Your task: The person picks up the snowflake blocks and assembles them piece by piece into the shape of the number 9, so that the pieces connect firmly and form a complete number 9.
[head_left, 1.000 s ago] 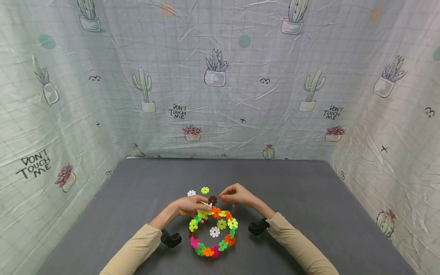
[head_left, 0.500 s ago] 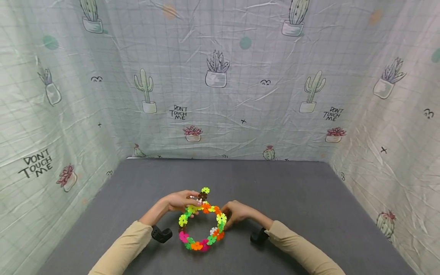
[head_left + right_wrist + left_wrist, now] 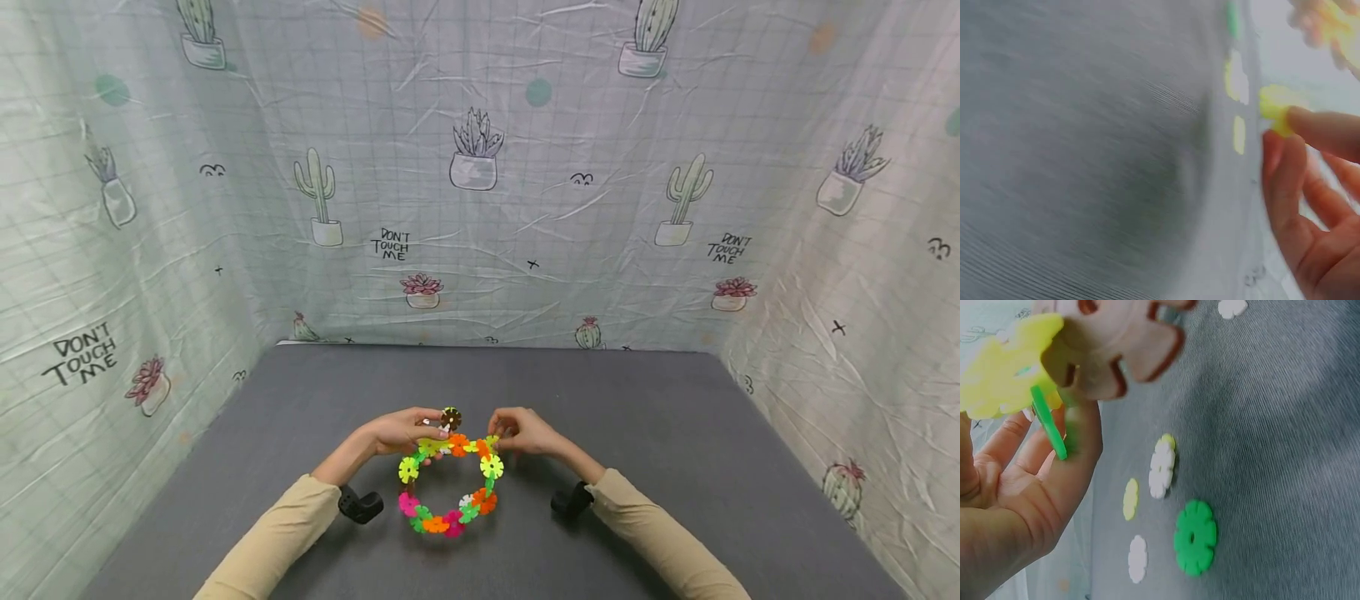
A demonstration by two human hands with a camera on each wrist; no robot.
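In the head view, a ring of interlocking flower discs (image 3: 436,525) in pink, orange, green, yellow and other colours is held up by my left hand (image 3: 401,432), which grips it at its far left part. A brown disc (image 3: 451,419) sticks up beside the left fingertips; the left wrist view shows that brown disc (image 3: 1100,347) close up, next to yellow discs (image 3: 1010,372) and a green one seen edge-on. My right hand (image 3: 527,432) is at the ring's far right side. Between its thumb and finger it pinches a yellow disc (image 3: 1277,103).
Loose discs lie on the dark grey table (image 3: 622,417): a green disc (image 3: 1195,539), a white disc (image 3: 1137,559), a yellow disc (image 3: 1130,499) and several others. A cactus-print curtain (image 3: 480,225) stands behind and at both sides.
My right hand moved down beside the ring, then came back up with a yellow disc in its fingers. My left hand shifted left with the ring, which now sits slightly higher in view.
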